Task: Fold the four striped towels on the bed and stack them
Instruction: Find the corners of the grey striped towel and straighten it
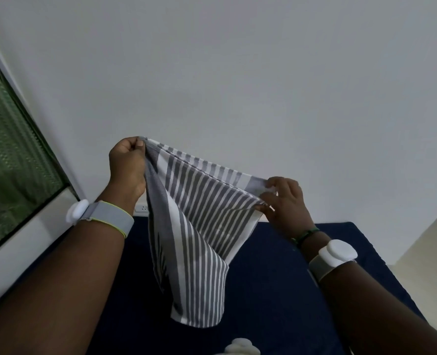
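A plain pale wall (238,73) filled the upper part of the view. Below it lay the bed (289,290), covered in dark navy fabric, extending from the wall toward the camera. A window (12,160) with green patterned glass and a white frame ran along the left edge.

One striped towel (194,239), grey and white, was held in the air above the bed, clear of its surface. Its upper edge was stretched between the two hands, higher on the left side and lower on the right; the remainder hung down in loose folds to a rounded lower end.

The left hand (128,165) was closed in a fist around the bunched upper-left corner of the towel. The right hand (286,201) pinched the upper-right corner between thumb and fingertips, with the other fingers spread.

Each wrist carried a grey band with a white round device: left wristband (104,216), right wristband (332,257). A white wall socket (142,207) was partly visible beside the left wrist, just above the bed.
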`<state>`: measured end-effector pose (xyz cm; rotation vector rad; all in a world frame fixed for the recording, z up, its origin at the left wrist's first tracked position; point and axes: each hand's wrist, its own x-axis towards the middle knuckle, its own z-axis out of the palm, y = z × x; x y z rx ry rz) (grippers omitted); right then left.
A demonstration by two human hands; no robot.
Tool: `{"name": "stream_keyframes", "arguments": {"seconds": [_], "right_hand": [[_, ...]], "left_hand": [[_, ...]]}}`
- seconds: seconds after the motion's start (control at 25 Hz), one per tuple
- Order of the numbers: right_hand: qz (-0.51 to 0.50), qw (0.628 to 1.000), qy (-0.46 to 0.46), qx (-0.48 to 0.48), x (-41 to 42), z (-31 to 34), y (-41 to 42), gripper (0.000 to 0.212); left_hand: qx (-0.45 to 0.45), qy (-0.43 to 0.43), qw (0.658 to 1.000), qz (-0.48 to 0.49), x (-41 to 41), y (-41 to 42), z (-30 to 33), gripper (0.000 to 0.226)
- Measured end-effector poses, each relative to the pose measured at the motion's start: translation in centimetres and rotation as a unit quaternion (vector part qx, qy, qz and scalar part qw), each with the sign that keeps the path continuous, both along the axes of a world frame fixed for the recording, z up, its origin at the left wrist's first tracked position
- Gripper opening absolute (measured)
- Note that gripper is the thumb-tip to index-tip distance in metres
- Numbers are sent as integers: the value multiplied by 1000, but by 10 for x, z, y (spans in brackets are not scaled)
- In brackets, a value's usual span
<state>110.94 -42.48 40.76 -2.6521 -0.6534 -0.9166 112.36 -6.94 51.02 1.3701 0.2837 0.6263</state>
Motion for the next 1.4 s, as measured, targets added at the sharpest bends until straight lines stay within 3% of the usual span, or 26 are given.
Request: {"name": "stream_keyframes", "arguments": {"seconds": [0.08,0.24,0.36,0.52,0.84,1.4], "right_hand": [[9,999,9,41,-1,3,-9,22],[57,991,71,97,-6,3,-21,47],[47,972,98,209,-14,3,-19,9],[73,959,85,262,-18,8,-21,17],[138,972,59,178,-16,5,-25,5],[145,973,107,145,-8,5,-28,13]], "left_hand": [[-7,8,1000,14,3,2,-1,20],[4,11,1000,18,3,-1,-3,20],[-2,8,1000,16,5,-2,-6,20],[-11,9,1000,23,10,-3,-8,20],[-34,5,999,23,13,-5,-12,24],[-49,2,999,22,19,-1,-18,21]]}}
